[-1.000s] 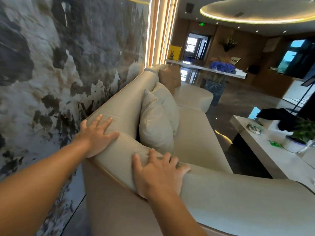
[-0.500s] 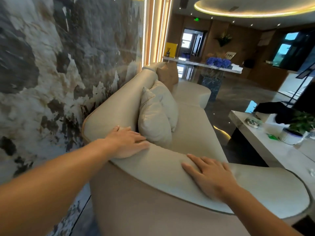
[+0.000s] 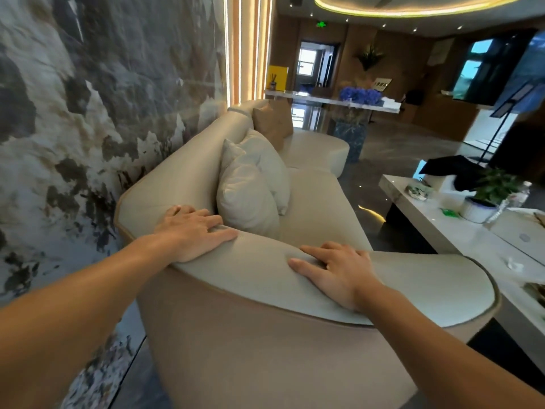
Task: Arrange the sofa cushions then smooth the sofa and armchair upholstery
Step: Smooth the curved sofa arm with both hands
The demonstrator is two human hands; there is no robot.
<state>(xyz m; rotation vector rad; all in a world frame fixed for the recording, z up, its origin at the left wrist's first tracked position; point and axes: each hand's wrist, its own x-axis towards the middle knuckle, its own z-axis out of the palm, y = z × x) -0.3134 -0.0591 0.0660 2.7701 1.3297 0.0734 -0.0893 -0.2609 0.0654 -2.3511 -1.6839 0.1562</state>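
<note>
A cream sofa [image 3: 427, 284] with a curved padded armrest fills the middle of the view. My left hand [image 3: 191, 231] lies flat on the armrest top where it meets the backrest, fingers together. Further right on the same armrest, my right hand [image 3: 333, 270] presses palm down with fingers spread. Two cream cushions [image 3: 247, 190] lean upright against the backrest just beyond my left hand. A tan cushion [image 3: 272, 124] stands at the sofa's far end.
A marble-patterned wall [image 3: 88, 113] runs close along the sofa's back on the left. A white coffee table [image 3: 460, 237] at the right carries a potted plant [image 3: 489, 196], a black cloth and small items. Dark polished floor lies between the sofa and the table.
My left hand slid from the backrest top down and right onto the armrest corner. My right hand moved right along the armrest, then stayed. The camera drew back a little.
</note>
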